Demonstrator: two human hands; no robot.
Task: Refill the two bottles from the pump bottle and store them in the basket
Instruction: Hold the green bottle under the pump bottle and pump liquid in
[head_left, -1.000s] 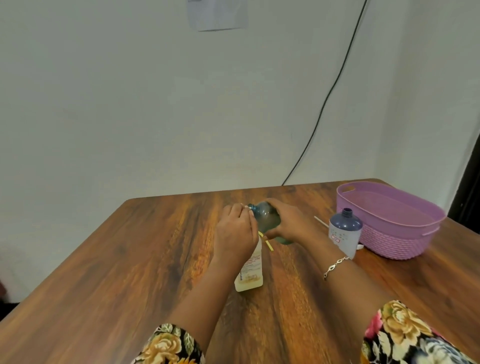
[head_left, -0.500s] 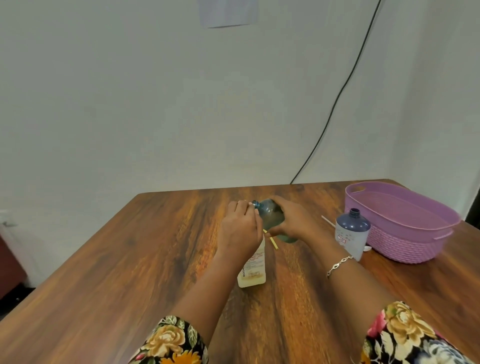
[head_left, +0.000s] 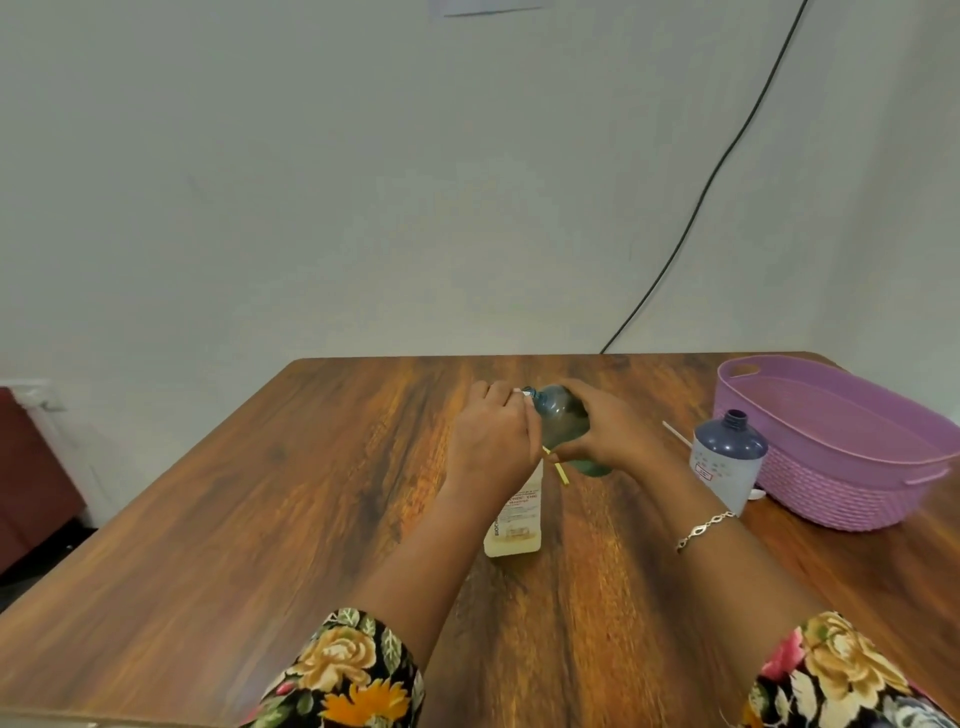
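The wooden worktop (head_left: 260, 519) carries everything. At its far right stands the purple basket (head_left: 841, 499), no bottle in it yet. Just beside it, on its left, a dark blue bottle (head_left: 727, 462) stands upright w/ the neck open, no cap. Near the centre the left hand (head_left: 491, 441) sits on top of the pump bottle (head_left: 514, 525), fingers (head_left: 498, 402) curled over the pump head, which is therefore hidden. The right hand (head_left: 613, 436) grips a green bottle (head_left: 563, 415), fingers wrapped round its body, and holds it tilted w/ the mouth toward the left hand. The mouth meets the white spout (head_left: 519, 392) right at the left fingertips. A thin yellow strip (head_left: 558, 470) shows btw. the two hands; what it is I cannot tell. Risks, in my judgement: the mouth is narrow, so if the green bottle drifts off the spout during a press, liquid lands on the worktop. A press off-centre may tip the pump bottle, since only its top is held. Also the right forearm lies near the open blue bottle and could knock it over.
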